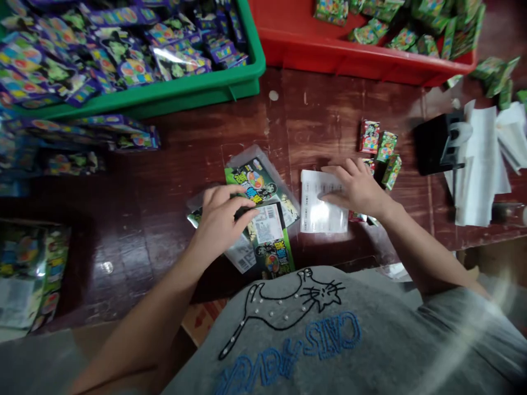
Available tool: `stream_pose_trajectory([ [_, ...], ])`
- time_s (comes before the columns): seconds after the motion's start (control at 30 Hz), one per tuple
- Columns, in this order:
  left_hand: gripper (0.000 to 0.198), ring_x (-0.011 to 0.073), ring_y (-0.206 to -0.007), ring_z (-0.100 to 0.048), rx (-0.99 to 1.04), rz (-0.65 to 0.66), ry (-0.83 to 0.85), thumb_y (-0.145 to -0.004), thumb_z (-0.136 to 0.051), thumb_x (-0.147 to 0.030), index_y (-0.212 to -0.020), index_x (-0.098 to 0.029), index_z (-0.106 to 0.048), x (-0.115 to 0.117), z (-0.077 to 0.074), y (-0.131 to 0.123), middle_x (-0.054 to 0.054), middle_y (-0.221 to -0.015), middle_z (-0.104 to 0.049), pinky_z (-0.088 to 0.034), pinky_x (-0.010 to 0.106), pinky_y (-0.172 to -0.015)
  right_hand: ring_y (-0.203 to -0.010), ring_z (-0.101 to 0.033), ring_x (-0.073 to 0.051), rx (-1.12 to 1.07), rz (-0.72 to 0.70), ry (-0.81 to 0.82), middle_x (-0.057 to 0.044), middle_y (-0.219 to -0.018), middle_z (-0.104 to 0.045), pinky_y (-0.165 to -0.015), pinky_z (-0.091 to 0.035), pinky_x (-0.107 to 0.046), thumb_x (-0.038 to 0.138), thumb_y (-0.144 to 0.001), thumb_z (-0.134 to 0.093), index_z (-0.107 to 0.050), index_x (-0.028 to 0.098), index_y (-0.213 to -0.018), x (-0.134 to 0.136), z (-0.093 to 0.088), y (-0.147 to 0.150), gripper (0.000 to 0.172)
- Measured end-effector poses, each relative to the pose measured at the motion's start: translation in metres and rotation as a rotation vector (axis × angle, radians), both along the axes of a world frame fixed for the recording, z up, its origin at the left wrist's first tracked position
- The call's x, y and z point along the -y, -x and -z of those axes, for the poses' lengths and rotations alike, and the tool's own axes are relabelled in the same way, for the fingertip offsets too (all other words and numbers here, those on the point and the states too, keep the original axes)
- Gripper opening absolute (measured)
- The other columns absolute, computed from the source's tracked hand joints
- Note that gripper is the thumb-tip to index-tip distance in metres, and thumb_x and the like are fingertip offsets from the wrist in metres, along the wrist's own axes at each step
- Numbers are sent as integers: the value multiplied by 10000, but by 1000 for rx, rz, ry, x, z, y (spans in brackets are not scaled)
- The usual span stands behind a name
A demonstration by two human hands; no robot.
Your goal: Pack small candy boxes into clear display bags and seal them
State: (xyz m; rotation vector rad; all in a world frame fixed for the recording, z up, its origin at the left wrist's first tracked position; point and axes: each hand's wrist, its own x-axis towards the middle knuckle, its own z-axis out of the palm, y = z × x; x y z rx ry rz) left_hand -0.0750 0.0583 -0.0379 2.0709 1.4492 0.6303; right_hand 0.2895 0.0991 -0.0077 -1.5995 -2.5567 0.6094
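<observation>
The counter is dark reddish-brown, glossy and scuffed, with a green crate and a red crate at its far side. Near the front edge lie overlapping black-and-green packets; the left hand rests there, fingers bent, whether gripping I cannot tell. Just beside them, the right hand is open over a white sheet. White paper strips lie farther right; cardboard shows below.

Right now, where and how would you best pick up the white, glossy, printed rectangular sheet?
Probably with a thumb-and-finger grip on its right edge, coming from the right: the white, glossy, printed rectangular sheet lies flat, so an edge should lift easiest, and the right hand reaches over that side.
</observation>
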Motion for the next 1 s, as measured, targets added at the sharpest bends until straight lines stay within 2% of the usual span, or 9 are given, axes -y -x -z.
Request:
stream_pose_trajectory([
  [0.07,276,380,-1416,-527,-29,-10,-85,-921,-807,-429,-1130,-255,-761,-12,-6,-19,119,-1523,-609,-404,599,-1204,-1261,-555,-452,117,34,-1,-205,-1408,-657,-1076,-439,-655,587,-923,-753,-640,179,-1451,-3,6,-14,677],
  [0.17,709,416,-1527,-431,61,80,-103,-787,-936,-427,-1409,-263,-638,-36,-14,-66,140,-1661,-489,-339,614,-1265,-1146,-610,-384,4,52,38,-145,-1226,-731,-1040,-457,-589,448,-913,-787,-685,201,-1324,-7,16,-14,490],
  [0.23,806,390,-1469,-519,149,179,-23,-745,-962,-345,-1458,-263,-597,-52,-15,-96,134,-1577,-589,-395,575,-1235,-1020,-645,-300,-237,73,87,-94,-1102,-746,-978,-493,-505,389,-918,-775,-685,214,-1247,-10,19,-8,384],
  [0.3,656,321,-1253,-687,221,214,115,-806,-892,-256,-1408,-262,-633,-65,-14,-113,99,-1345,-745,-505,498,-1115,-912,-650,-226,-503,115,150,-58,-1038,-737,-892,-521,-416,408,-925,-770,-675,218,-1192,-13,16,-7,342],
  [0.47,130,185,-825,-722,418,77,287,-939,-730,-316,-1033,-228,-748,-79,-17,-111,34,-940,-799,-551,312,-760,-795,-632,-154,-898,283,294,-12,-936,-717,-732,-526,-315,555,-848,-856,-691,218,-1039,-19,4,-17,421],
  [0.57,178,166,-774,-690,485,42,314,-943,-724,-372,-1021,-214,-754,-84,-21,-108,38,-915,-783,-535,287,-694,-749,-613,-139,-1008,345,309,1,-843,-699,-703,-519,-300,595,-835,-860,-692,210,-905,-25,3,-18,426],
  [0.7,352,172,-864,-716,646,-46,291,-867,-797,-357,-1184,-230,-712,-88,-17,-115,36,-1002,-774,-575,290,-770,-777,-625,-136,-1128,373,314,3,-881,-697,-696,-516,-280,602,-815,-876,-686,211,-964,-34,5,-14,459],
  [0.83,227,142,-711,-637,656,-151,217,-912,-763,-442,-912,-219,-720,-93,-7,-117,-1,-798,-719,-511,258,-655,-698,-559,-118,-1091,406,199,13,-803,-656,-621,-440,-259,662,-850,-820,-669,204,-906,-39,6,-8,486],
  [1.0,553,111,-534,-456,564,-270,220,-934,-708,-650,-632,-208,-570,-100,-2,-112,-37,-552,-518,-339,252,-503,-609,-409,-103,-985,472,105,46,-628,-482,-559,-333,-265,775,-871,-718,-542,211,-669,-41,6,-2,624],
])
